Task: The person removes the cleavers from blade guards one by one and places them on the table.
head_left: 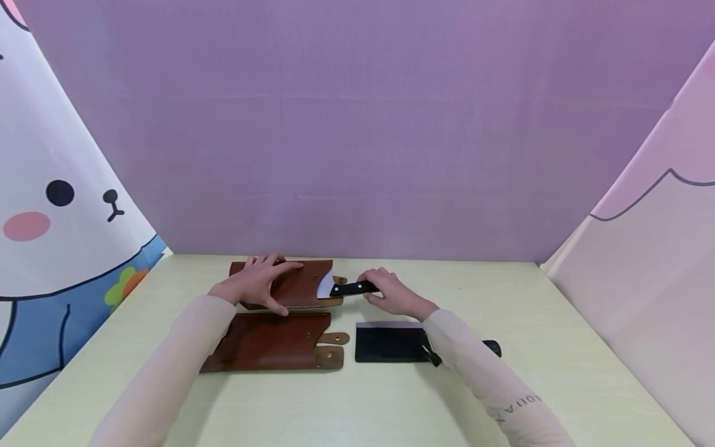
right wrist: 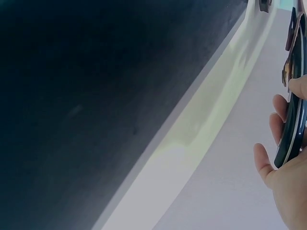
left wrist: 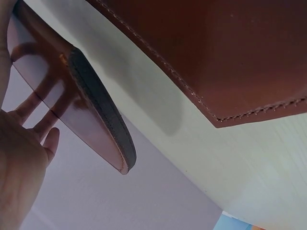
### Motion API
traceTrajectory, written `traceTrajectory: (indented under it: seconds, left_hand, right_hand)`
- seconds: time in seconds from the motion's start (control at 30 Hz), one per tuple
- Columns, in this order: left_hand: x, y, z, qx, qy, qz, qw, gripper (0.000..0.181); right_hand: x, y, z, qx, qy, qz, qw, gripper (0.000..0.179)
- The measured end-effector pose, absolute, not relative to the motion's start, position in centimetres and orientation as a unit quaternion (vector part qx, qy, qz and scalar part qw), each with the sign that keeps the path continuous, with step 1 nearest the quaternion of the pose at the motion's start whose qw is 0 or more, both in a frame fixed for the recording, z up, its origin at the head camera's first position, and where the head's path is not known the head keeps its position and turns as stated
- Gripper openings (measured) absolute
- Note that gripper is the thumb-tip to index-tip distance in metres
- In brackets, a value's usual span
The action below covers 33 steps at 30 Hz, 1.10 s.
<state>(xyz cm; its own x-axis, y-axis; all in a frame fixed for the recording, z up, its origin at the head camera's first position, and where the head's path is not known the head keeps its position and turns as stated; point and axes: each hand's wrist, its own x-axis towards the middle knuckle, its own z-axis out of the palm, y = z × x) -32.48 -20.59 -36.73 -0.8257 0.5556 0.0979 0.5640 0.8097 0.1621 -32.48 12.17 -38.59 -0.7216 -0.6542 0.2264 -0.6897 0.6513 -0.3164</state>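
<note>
In the head view, my left hand [head_left: 254,282] grips a brown leather sheath [head_left: 301,282] across its width, thumb on the near edge and fingers over the far side. The left wrist view shows this sheath [left wrist: 91,124] tilted, its dark end strip raised off the table. A knife [head_left: 352,288] is mostly inside it, with a piece of bright blade showing at the mouth. My right hand [head_left: 393,293] holds the knife's black riveted handle [right wrist: 292,124], fingers on one side and thumb on the other. A strap with a snap [head_left: 341,280] sticks out beside the blade.
Nearer to me lies a second brown sheath [head_left: 268,341] with two snap straps, partly behind my left forearm. A black-bladed cleaver [head_left: 388,343] lies under my right forearm, its handle end [head_left: 493,347] showing beyond the sleeve. A purple backdrop [head_left: 357,155] rises at the table's [head_left: 558,372] far edge.
</note>
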Motion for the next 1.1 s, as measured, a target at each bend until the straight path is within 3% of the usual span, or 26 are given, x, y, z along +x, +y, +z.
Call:
traceTrajectory:
  seconds: [1.1]
  left_hand:
    - [-32.4,-21.6,-36.5,-0.286,-0.952,-0.11,0.014,0.098]
  right_hand:
    - [-31.6,13.6,-38.1,0.377,-0.902,0.197,0.068,0.025]
